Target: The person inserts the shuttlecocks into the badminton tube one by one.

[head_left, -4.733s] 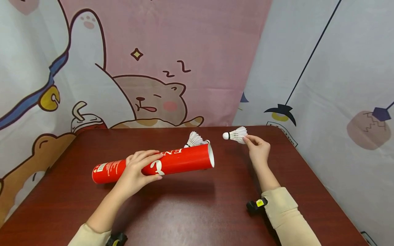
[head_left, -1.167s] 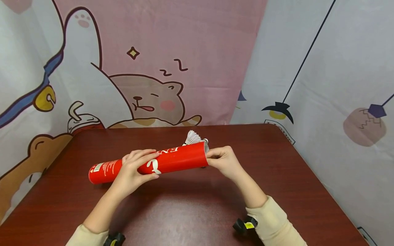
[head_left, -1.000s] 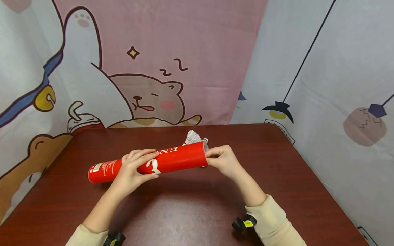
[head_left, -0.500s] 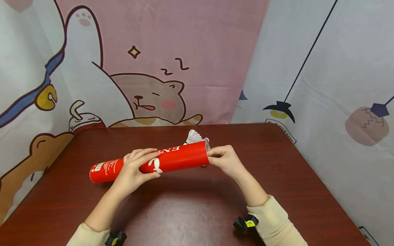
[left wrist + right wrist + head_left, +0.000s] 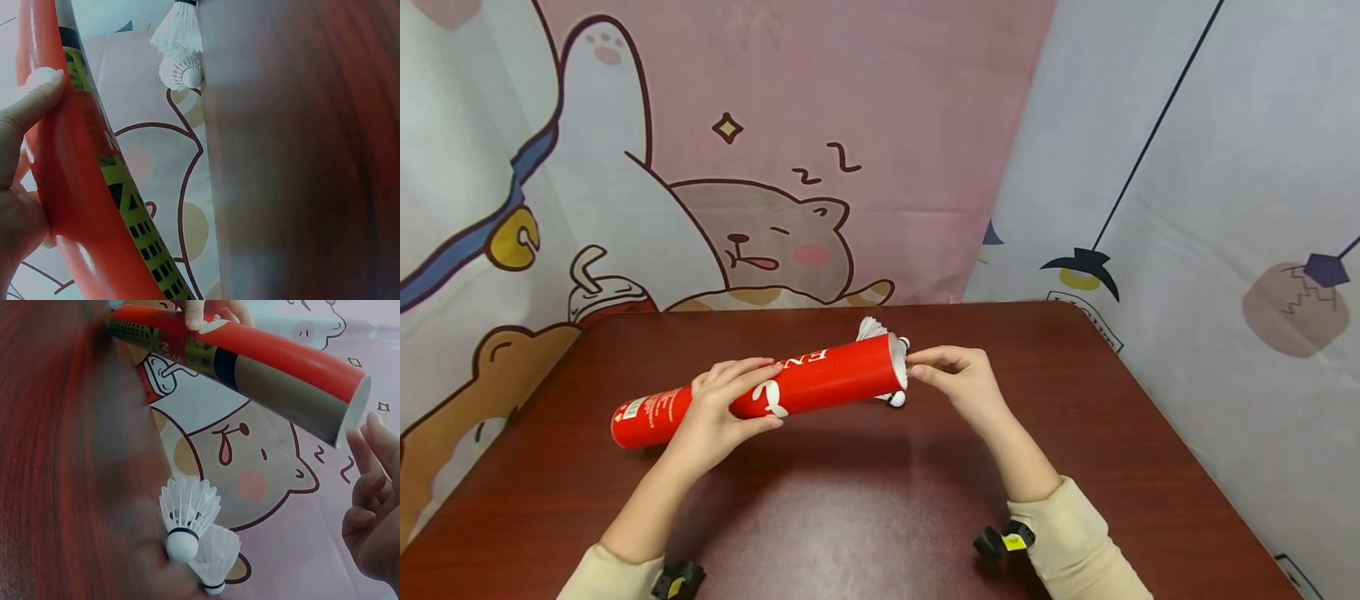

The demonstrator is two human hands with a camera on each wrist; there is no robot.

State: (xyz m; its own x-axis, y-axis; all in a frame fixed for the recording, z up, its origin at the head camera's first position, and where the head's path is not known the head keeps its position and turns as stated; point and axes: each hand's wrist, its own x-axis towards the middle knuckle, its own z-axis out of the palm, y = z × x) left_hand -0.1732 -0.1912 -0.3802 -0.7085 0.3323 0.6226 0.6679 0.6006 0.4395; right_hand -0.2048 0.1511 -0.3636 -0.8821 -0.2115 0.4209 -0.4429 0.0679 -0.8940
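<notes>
My left hand (image 5: 718,408) holds a red shuttlecock tube (image 5: 835,373) round its middle, thumb below and fingers over the top. The tube slants, its open mouth raised to the right and its closed end low on the left. White feather edges of a shuttlecock (image 5: 899,362) show just inside the mouth. Right at the mouth is my right hand (image 5: 966,383), index finger and thumb extended close to the rim, other fingers bent. In the right wrist view I see nothing clearly held between its fingertips (image 5: 373,422).
Loose white shuttlecocks lie behind the tube: a cork (image 5: 897,399) and feathers (image 5: 870,327) show past it. The right wrist view shows one shuttlecock (image 5: 186,512) overlapping another (image 5: 220,553). The brown table (image 5: 880,517) meets a printed cloth backdrop (image 5: 925,150).
My right hand brought a shuttlecock to the tube and reached its fingertips into the mouth. Now the fingertips are back outside, and the tube's mouth has tilted up slightly.
</notes>
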